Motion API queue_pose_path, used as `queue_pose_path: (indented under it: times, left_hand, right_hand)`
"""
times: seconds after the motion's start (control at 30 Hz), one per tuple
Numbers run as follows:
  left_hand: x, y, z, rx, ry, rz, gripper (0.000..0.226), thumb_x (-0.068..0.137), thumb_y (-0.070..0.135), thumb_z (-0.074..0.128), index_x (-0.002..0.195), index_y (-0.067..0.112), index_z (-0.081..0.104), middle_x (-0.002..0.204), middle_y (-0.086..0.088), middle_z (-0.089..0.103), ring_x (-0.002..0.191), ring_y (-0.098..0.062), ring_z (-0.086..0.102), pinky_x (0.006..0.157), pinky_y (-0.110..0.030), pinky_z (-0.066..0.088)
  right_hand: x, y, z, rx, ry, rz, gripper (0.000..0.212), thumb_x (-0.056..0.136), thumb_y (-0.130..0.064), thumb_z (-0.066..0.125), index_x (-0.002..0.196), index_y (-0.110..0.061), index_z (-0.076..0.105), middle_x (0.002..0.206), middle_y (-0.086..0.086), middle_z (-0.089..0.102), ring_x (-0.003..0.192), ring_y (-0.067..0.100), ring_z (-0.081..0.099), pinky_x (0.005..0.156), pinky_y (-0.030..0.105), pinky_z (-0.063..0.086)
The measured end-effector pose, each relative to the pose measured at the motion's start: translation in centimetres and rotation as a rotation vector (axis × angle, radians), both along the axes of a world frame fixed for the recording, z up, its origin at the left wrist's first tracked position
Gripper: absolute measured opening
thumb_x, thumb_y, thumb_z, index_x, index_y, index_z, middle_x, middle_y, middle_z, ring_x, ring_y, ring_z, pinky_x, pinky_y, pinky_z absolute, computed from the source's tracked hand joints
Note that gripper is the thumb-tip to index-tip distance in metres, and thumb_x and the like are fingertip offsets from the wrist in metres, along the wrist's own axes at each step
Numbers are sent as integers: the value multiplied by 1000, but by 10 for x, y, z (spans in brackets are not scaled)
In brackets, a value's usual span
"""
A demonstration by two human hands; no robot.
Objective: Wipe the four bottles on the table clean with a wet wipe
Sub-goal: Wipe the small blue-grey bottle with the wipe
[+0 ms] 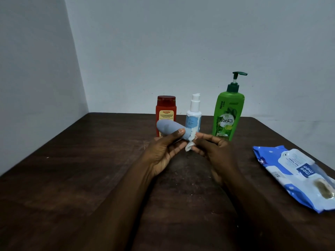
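Left hand [163, 153] grips grey bottle [169, 128], right hand [213, 150] pinches wet wipe [190, 144], well inside the table [81, 178] edges.

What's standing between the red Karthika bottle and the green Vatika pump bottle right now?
In the head view, a small white pump bottle stands upright between them; the left hand holds a grey-blue bottle in front.
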State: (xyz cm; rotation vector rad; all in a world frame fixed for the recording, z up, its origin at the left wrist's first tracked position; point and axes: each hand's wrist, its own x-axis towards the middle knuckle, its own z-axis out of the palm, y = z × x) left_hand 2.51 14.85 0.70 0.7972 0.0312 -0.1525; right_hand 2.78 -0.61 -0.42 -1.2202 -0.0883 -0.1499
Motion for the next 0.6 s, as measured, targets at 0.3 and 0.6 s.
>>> queue_pose_path:
  times: [0.3,0.6]
  left_hand:
    - [3,3,-2,141,-141,122,52,67,7,77,117,9,64,107,-9,76,99,-21,73,96,-39,55]
    - [10,37,-3,590,-43,742,47,71,15,85,113,21,65,104,10,70,87,-2,66,66,-16,52]
  right_hand:
    - [-7,2,2,-147,-31,98,10,82,3,73,92,2,74,87,15,77,80,24,76,65,25,60]
    - [-9,7,-2,-189,-45,83,11,80,2,75,91,1,74,86,13,77,79,24,76,66,27,61]
